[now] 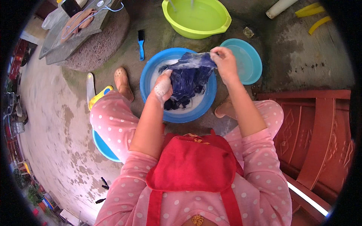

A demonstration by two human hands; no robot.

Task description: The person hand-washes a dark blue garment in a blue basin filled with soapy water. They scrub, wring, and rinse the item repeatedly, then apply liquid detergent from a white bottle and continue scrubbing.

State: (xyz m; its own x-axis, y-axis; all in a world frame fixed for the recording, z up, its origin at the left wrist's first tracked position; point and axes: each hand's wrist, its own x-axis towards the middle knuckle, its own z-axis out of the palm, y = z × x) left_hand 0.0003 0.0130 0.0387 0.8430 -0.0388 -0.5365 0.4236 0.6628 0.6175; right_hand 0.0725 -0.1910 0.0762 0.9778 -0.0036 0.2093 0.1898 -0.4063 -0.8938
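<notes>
A wet dark blue garment (188, 77) hangs stretched between my hands over a blue basin (149, 88) of sudsy water. Its lower part rests in the basin among white foam. My left hand (163, 86), covered in lather, is closed on the garment's left side. Higher up and to the right, my right hand (225, 62) pinches the garment's upper right corner above the basin's rim. Soap suds streak the upper edge of the cloth.
Beyond stands a yellow-green basin (226, 28) of water; a teal basin (258, 67) is at the right. A blue-handled brush (141, 51) lies on the wet concrete. A stone slab (56, 52) is far left, a reddish-brown panelled door (320, 132) right. Another blue basin (101, 145) sits beside my left leg.
</notes>
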